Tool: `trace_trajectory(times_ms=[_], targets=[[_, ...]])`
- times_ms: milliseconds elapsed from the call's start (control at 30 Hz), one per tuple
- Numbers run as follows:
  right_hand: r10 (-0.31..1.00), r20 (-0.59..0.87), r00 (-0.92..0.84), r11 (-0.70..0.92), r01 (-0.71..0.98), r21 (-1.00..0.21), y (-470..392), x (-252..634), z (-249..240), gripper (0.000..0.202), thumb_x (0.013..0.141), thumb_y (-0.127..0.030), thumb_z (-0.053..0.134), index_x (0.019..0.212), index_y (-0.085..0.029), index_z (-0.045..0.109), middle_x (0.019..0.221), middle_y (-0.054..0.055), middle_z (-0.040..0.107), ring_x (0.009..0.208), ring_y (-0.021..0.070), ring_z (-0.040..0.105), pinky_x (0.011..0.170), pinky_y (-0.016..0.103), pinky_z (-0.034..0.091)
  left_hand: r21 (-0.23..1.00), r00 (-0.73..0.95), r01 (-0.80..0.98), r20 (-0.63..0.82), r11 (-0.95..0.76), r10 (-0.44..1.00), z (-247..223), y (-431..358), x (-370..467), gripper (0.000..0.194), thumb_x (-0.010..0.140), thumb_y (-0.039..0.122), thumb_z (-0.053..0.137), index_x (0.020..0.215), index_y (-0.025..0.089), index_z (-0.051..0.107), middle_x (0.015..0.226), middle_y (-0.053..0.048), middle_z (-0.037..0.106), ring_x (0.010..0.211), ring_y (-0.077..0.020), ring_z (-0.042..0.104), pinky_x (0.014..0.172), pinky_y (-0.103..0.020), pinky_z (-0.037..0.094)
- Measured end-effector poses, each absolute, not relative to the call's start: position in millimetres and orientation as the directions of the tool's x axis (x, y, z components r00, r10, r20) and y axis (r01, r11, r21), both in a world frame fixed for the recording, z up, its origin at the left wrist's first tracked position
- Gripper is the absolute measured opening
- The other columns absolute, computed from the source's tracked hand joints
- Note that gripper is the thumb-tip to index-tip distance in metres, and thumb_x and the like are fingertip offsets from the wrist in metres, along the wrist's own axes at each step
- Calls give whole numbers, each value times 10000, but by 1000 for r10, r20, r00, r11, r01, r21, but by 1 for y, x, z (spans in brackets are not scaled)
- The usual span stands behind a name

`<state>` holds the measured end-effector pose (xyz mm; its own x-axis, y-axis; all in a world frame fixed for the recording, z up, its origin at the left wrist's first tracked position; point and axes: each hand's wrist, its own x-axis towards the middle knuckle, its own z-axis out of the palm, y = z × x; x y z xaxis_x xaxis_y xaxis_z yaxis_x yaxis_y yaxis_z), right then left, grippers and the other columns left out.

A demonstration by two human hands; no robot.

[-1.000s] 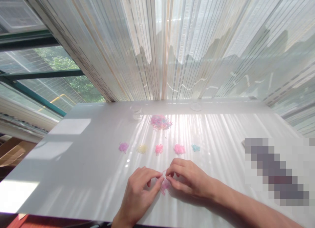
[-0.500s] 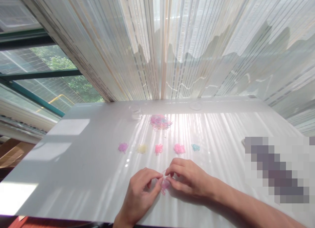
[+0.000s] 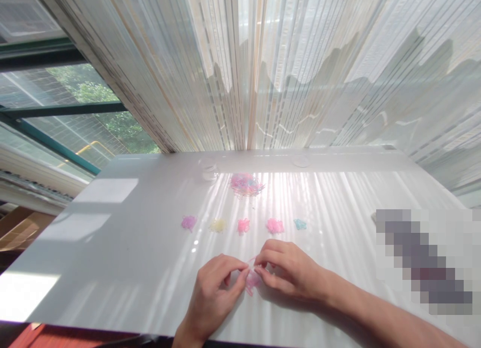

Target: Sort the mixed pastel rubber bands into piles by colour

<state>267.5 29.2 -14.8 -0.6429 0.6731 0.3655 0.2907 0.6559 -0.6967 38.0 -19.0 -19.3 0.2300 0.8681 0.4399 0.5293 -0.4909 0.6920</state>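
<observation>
My left hand [image 3: 218, 293] pinches with thumb and forefinger at the front middle of the table. Close beside it, my right hand [image 3: 291, 270] has its fingertips pinched too. A thin pink rubber band [image 3: 251, 259] runs between the two sets of fingertips. Right below them hangs or lies a small pink-purple bunch of rubber bands [image 3: 252, 283], partly hidden by my fingers. Beyond my hands is a row of small heaps of bands: purple [image 3: 188, 223], yellow [image 3: 218, 225], coral pink [image 3: 243, 225], pink [image 3: 275, 225] and blue-green [image 3: 300, 224].
A larger mixed pile of bands [image 3: 246, 184] lies farther back on the white table [image 3: 143, 258]. A clear container [image 3: 209, 168] stands left of it, and a clear round lid [image 3: 301, 160] lies to the right. Striped curtains [image 3: 248, 67] hang behind. A blurred-out patch covers the right side.
My right fingertips have shifted very slightly right, away from the left ones, with the pink band still between them. The view has tilted a little; the heaps are unchanged.
</observation>
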Motion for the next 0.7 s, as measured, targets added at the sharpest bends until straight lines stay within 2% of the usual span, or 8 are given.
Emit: trace_trajectory(times_ms=[333, 700], targets=[[682, 365, -634, 654, 305, -692, 31, 267, -14, 215, 1021, -262, 533, 994, -173, 727, 805, 46, 658, 691, 145, 600, 649, 249, 498, 686, 216, 535, 453, -493, 865, -19, -19, 39, 62, 967, 164, 690, 943, 211, 722, 795, -16, 742, 598, -121, 586, 552, -235, 499], [657, 367, -659, 670, 286, -685, 31, 266, -12, 306, 1069, -351, 506, 1015, -171, 747, 795, 45, 667, 673, 138, 609, 632, 244, 483, 667, 246, 550, 446, -503, 860, -20, -20, 39, 71, 965, 150, 696, 969, 222, 694, 819, -7, 735, 614, -121, 579, 566, -236, 488]])
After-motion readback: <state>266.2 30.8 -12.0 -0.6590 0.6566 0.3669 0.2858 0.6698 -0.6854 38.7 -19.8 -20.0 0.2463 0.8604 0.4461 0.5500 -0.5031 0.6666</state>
